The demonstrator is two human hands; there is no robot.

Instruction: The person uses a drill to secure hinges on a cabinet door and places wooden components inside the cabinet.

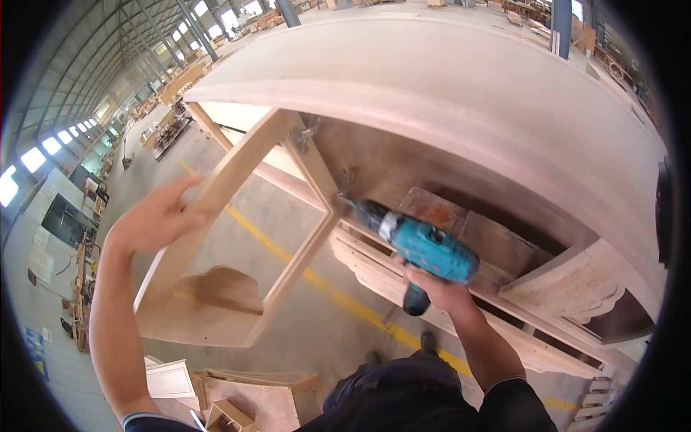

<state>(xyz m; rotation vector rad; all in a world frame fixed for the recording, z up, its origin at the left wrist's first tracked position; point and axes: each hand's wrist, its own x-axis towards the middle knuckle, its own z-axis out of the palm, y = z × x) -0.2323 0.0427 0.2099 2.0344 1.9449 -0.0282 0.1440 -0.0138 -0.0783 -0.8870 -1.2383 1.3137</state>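
Note:
My right hand (440,289) is wrapped round the grip of a teal and black cordless drill (435,248). The drill's tip points left, at the lower inner corner of an open wooden cabinet door frame (234,171). My left hand (160,217) holds that frame by its outer rail; some of its fingers are hidden behind the wood. Near the frame's upper inner corner a metal hinge (308,131) shows. The pale wooden cabinet (446,61) spans the view, and its compartment is open. Whether the bit touches a screw is too small to tell.
Two brick-like blocks (435,209) lie inside the cabinet, beside a carved wooden piece (568,284). Below the compartment run drawer fronts (389,277). Wooden parts and a small box (229,416) stand at lower left. A yellow line (335,295) crosses the floor.

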